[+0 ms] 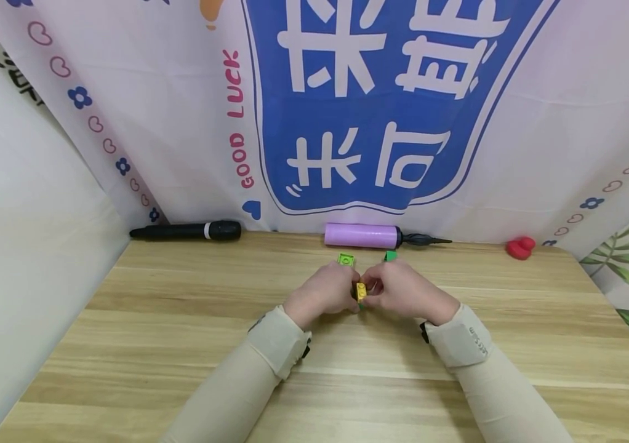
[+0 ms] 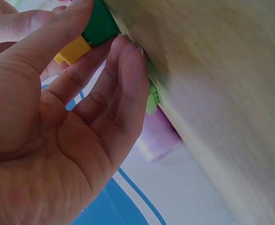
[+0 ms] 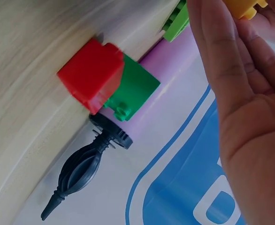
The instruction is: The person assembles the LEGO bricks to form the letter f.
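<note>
A yellow toy brick [image 1: 361, 291] with studs sits on a dark green brick [image 2: 100, 23], both between the two hands just above or on the table. My left hand [image 1: 325, 290] pinches the green brick, its thumb lying across it in the left wrist view. From the other side, thumb and forefinger of my right hand [image 1: 405, 290] grip the yellow brick. Behind the left hand lies a light green brick [image 1: 346, 259]. Beyond the right hand, a red block [image 3: 91, 72] is against another green brick [image 3: 136, 89]; the hand hides the red one from the head view.
At the table's back edge lies a purple hand pump [image 1: 361, 235] with a black nozzle. A black rod-shaped object [image 1: 184, 231] with a white band is at back left, a small red object [image 1: 520, 247] at back right. A printed cloth [image 1: 181, 123] hangs behind the wooden table [image 1: 181, 320].
</note>
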Demonstrator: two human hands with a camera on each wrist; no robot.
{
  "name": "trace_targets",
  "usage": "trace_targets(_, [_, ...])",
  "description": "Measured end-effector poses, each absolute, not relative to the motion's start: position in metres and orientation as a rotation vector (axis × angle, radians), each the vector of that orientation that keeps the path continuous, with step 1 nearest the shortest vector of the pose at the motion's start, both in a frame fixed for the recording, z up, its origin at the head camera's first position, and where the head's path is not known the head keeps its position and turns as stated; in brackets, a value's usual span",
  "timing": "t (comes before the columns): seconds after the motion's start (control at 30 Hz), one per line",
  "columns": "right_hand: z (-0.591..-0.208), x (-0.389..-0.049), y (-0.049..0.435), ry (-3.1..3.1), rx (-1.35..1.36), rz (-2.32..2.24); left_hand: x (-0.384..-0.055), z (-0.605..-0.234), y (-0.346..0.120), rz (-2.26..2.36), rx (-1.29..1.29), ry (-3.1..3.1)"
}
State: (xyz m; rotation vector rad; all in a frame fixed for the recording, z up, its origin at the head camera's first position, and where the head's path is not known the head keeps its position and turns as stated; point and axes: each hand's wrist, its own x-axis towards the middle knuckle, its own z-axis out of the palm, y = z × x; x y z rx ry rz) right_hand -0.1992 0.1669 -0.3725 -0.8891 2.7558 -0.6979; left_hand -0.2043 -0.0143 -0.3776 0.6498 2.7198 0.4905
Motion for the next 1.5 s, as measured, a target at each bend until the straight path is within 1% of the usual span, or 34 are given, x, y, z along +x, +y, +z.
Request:
trace_targets(0.17, [-0.371, -0.199, 0.169, 2.751, -0.875, -0.692, -0.205, -0.377, -0.013, 0.504, 0.645, 2.722])
trace_targets(0.53, [-0.371, -0.199, 0.168, 2.782, -0.998, -0.647, -0.207, -0.377, -0.011, 0.491, 0.643, 2.732])
trace_targets(0.9, [-0.370, -0.200, 0.169, 2.757, -0.941, -0.662, -0.206, -0.374, -0.011, 0.504, 0.641, 2.738])
trace_targets(1.07, [-0.371, -0.200, 0.170, 2.735, -0.923, -0.701, -0.211, -0.371, -0.021, 0.467, 0.621, 2.744])
trace_targets(1.27, [-0.372, -0.200, 0.168, 2.726, -0.942, -0.702, -0.219, -0.366, -0.036, 0.389, 0.523, 2.897])
trace_targets(1.5, [-0.373, -0.200, 0.168, 2.726, -0.957, -0.681, -0.216, -0.373, -0.036, 0.189, 0.684, 2.871])
